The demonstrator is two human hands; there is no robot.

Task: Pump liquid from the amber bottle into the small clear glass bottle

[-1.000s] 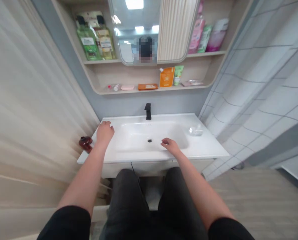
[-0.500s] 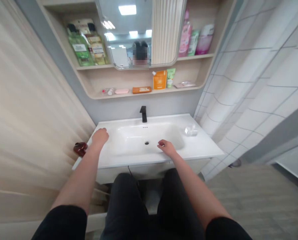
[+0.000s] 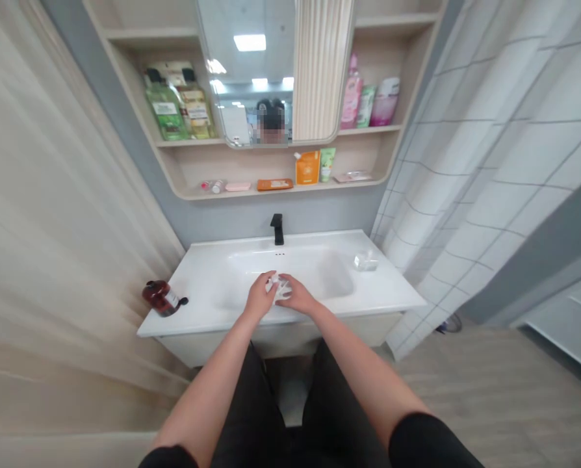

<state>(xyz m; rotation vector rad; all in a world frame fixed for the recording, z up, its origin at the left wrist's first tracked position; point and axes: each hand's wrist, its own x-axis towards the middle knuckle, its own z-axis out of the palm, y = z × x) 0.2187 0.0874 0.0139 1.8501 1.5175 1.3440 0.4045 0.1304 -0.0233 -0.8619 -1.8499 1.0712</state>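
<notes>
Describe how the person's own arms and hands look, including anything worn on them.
The left sleeve and right sleeve are both short, black and plain, with no marking visible. Below them, the left forearm and right forearm are bare. The left hand and right hand wear no gloves, and no watch shows at either wrist.

Your single camera looks out from your head, forward and down over your left hand and right hand.
</notes>
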